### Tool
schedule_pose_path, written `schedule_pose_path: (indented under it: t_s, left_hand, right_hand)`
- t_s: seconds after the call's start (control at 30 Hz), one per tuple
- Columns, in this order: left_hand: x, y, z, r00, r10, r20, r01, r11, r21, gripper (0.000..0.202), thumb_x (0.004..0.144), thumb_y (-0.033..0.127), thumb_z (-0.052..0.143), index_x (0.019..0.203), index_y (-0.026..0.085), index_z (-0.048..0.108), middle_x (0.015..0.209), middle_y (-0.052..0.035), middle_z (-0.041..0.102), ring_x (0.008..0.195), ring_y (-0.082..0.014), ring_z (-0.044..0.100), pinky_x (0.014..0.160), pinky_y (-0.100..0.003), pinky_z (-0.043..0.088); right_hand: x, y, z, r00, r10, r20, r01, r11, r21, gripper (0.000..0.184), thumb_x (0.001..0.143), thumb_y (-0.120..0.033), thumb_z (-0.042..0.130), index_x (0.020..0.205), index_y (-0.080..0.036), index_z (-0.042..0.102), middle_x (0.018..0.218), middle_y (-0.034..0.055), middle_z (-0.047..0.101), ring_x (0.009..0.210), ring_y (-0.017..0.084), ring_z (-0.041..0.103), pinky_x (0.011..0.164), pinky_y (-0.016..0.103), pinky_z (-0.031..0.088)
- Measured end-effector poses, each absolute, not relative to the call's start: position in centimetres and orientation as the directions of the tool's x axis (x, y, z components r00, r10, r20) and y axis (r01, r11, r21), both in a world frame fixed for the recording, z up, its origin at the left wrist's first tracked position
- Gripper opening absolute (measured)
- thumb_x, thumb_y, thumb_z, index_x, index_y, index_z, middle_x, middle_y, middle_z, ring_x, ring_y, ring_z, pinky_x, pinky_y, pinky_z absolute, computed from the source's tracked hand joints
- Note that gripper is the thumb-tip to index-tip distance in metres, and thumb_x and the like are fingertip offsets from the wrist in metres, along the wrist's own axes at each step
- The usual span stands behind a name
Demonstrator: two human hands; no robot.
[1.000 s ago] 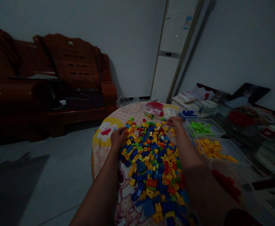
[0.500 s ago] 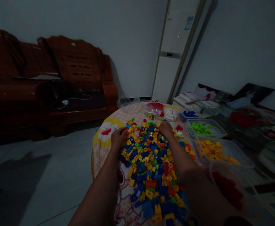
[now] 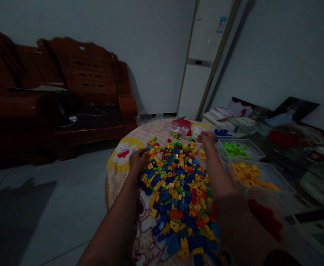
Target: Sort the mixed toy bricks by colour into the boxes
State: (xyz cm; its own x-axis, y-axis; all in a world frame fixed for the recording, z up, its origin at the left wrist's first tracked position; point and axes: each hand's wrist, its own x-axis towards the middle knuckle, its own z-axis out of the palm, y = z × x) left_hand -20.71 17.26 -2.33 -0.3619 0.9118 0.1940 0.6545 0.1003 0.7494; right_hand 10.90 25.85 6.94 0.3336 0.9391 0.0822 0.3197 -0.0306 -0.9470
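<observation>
A wide heap of mixed toy building bricks (image 3: 175,184) in yellow, blue, green, orange and red covers the middle of the round table. At the heap's left edge rests my left hand (image 3: 137,159), its fingers loosely bent and a little apart, with no brick visible in it. My right hand (image 3: 208,139) is at the far right, its fingertips over the white pieces (image 3: 197,131). Those fingers are drawn together; whatever they hold, if anything, is too small and dark to make out.
Along the right stand clear boxes of blue pieces (image 3: 222,132), green bricks (image 3: 235,149), yellow bricks (image 3: 250,174) and red pieces (image 3: 264,218). A red-and-clear plastic container (image 3: 182,127) lies at the table's far edge. Beyond is a wooden sofa (image 3: 87,74).
My right hand has moved from the far part of the heap, away and to the right, to the white pieces. My left hand has stayed almost in place.
</observation>
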Motion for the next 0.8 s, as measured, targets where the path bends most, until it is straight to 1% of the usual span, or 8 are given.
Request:
schedule_pose_path:
  t_s: [0.1, 0.2, 0.33, 0.47, 0.53, 0.63, 0.73, 0.8]
  left_hand:
    - [-20.7, 17.4, -2.4, -0.364, 0.913, 0.185, 0.657, 0.111, 0.745, 0.037, 0.085, 0.03, 0.054, 0.115, 0.023, 0.075, 0.11, -0.0036, 0.076, 0.103, -0.0232, 0.069, 0.091, -0.032, 0.051]
    - [-20.6, 17.4, -2.5, -0.356, 0.914, 0.193, 0.658, 0.098, 0.747, 0.038, 0.085, 0.03, 0.053, 0.116, 0.023, 0.074, 0.112, -0.004, 0.075, 0.104, -0.0228, 0.068, 0.092, -0.032, 0.05]
    - [-20.6, 17.2, -2.4, -0.341, 0.919, 0.199, 0.66, 0.084, 0.747, 0.039, 0.086, 0.03, 0.052, 0.117, 0.021, 0.074, 0.114, -0.0058, 0.075, 0.103, -0.0239, 0.069, 0.092, -0.033, 0.051]
    - [-20.5, 16.9, -2.1, -0.339, 0.919, 0.2, 0.672, 0.088, 0.736, 0.039, 0.086, 0.03, 0.053, 0.118, 0.02, 0.073, 0.113, -0.0066, 0.075, 0.105, -0.0248, 0.068, 0.093, -0.034, 0.051]
    - [-20.4, 16.9, -2.0, -0.343, 0.919, 0.192, 0.665, 0.094, 0.74, 0.039, 0.086, 0.03, 0.052, 0.118, 0.02, 0.073, 0.113, -0.0066, 0.075, 0.105, -0.0248, 0.068, 0.093, -0.034, 0.051]
    - [-20.4, 16.9, -2.0, -0.349, 0.919, 0.185, 0.65, 0.095, 0.754, 0.039, 0.086, 0.029, 0.052, 0.117, 0.02, 0.073, 0.115, -0.0061, 0.074, 0.106, -0.0244, 0.068, 0.093, -0.034, 0.051]
    - [-20.5, 16.9, -2.0, -0.349, 0.919, 0.183, 0.641, 0.092, 0.762, 0.039, 0.086, 0.029, 0.053, 0.117, 0.02, 0.073, 0.113, -0.0056, 0.075, 0.105, -0.0237, 0.068, 0.092, -0.033, 0.051]
    - [-20.5, 16.9, -2.1, -0.345, 0.919, 0.19, 0.647, 0.086, 0.758, 0.038, 0.086, 0.03, 0.053, 0.116, 0.021, 0.074, 0.112, -0.0054, 0.075, 0.104, -0.0238, 0.068, 0.091, -0.032, 0.052]
  right_hand:
    - [10.7, 23.1, 5.1, 0.264, 0.964, 0.043, 0.428, -0.077, -0.901, 0.01, 0.084, -0.022, 0.063, 0.087, -0.015, 0.069, 0.063, 0.0004, 0.066, 0.05, 0.012, 0.059, 0.05, 0.021, 0.049]
    - [10.6, 20.5, 3.7, 0.157, 0.988, -0.009, 0.551, -0.095, -0.829, 0.008, 0.075, -0.015, 0.063, 0.069, -0.016, 0.069, 0.05, -0.0015, 0.059, 0.047, 0.013, 0.057, 0.048, 0.02, 0.044]
    - [10.4, 18.6, 3.1, 0.052, 0.997, -0.058, 0.671, -0.078, -0.738, 0.018, 0.057, 0.0, 0.066, 0.053, -0.018, 0.063, 0.054, -0.0003, 0.064, 0.073, 0.018, 0.067, 0.068, 0.021, 0.048]
    - [10.3, 18.1, 3.0, 0.038, 0.997, -0.065, 0.677, -0.074, -0.732, 0.02, 0.052, 0.003, 0.065, 0.054, -0.017, 0.062, 0.079, 0.0065, 0.074, 0.102, 0.024, 0.066, 0.087, 0.024, 0.048]
    - [10.3, 18.1, 2.8, 0.056, 0.996, -0.067, 0.638, -0.087, -0.765, 0.017, 0.055, -0.001, 0.067, 0.056, -0.017, 0.063, 0.084, 0.0085, 0.075, 0.106, 0.025, 0.066, 0.087, 0.025, 0.048]
    - [10.5, 18.4, 2.8, 0.098, 0.992, -0.085, 0.507, -0.123, -0.853, 0.012, 0.064, -0.012, 0.07, 0.059, -0.017, 0.061, 0.068, 0.0062, 0.07, 0.085, 0.023, 0.07, 0.072, 0.025, 0.053]
    - [10.7, 18.8, 3.2, 0.121, 0.988, -0.098, 0.268, -0.127, -0.955, 0.006, 0.073, -0.021, 0.067, 0.072, -0.018, 0.061, 0.059, 0.0017, 0.066, 0.06, 0.018, 0.068, 0.056, 0.024, 0.053]
    - [10.8, 19.0, 3.5, 0.117, 0.989, -0.091, 0.063, -0.098, -0.993, 0.01, 0.075, -0.021, 0.065, 0.082, -0.018, 0.06, 0.062, 0.0008, 0.068, 0.057, 0.016, 0.068, 0.054, 0.023, 0.054]
